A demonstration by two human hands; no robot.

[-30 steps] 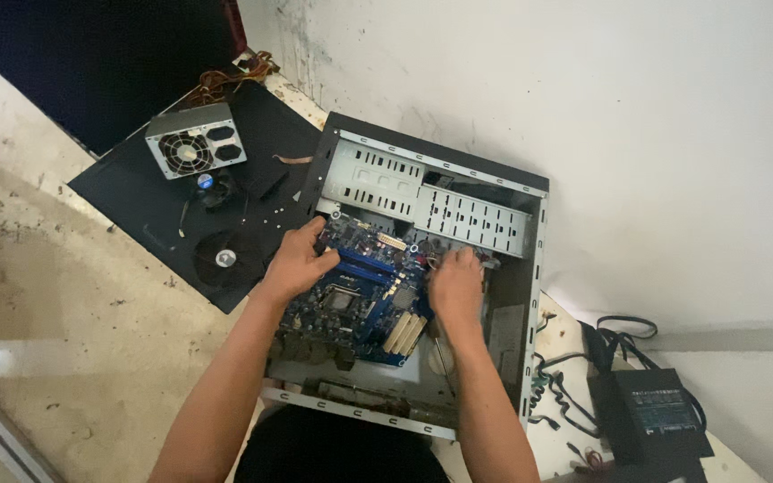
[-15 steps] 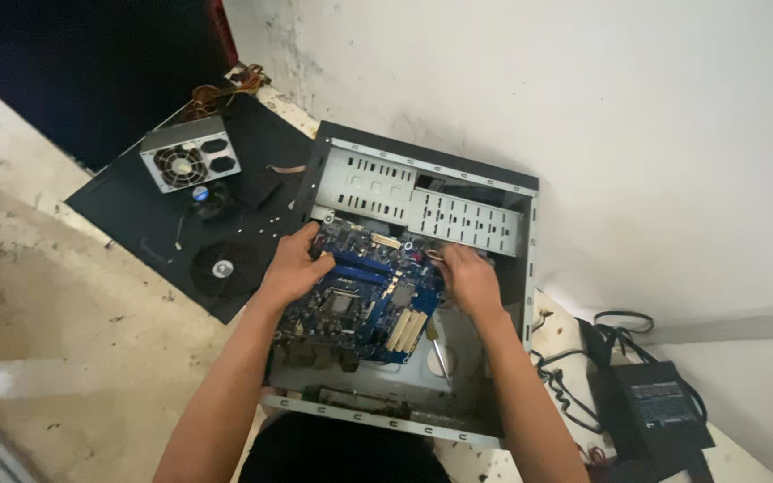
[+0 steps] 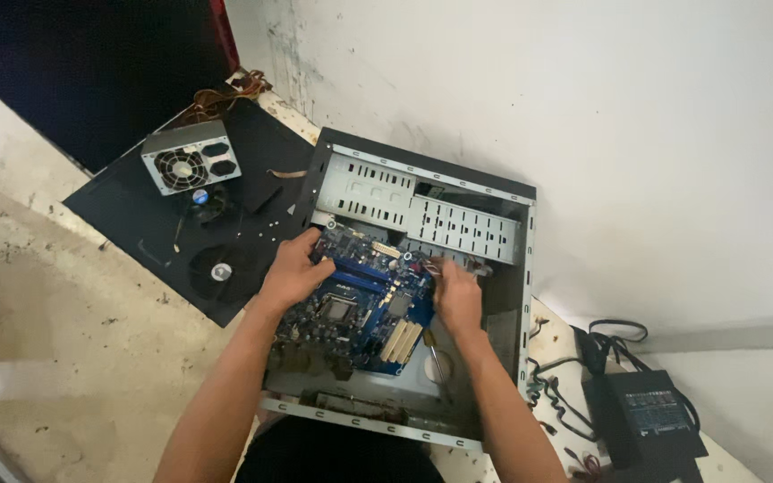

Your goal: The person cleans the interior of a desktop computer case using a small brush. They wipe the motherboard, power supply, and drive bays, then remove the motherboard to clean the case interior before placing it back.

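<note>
1. A pale, speckled floor (image 3: pixel 64 340) carries everything
2. An open computer case (image 3: pixel 519 295) lies on it by the wall
3. A black side panel (image 3: pixel 136 215) lies left of the case
4. A black power supply (image 3: pixel 650 420) with cables lies at right

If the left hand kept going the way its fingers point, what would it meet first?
Probably the perforated metal drive cage at the far side of the open computer case. The left hand rests on the blue motherboard's edge; depth is uncertain.

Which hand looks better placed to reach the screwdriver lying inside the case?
Right, probably. The right hand sits at the motherboard's right edge, just above the screwdriver; the left hand grips the board's far-left edge.
</note>
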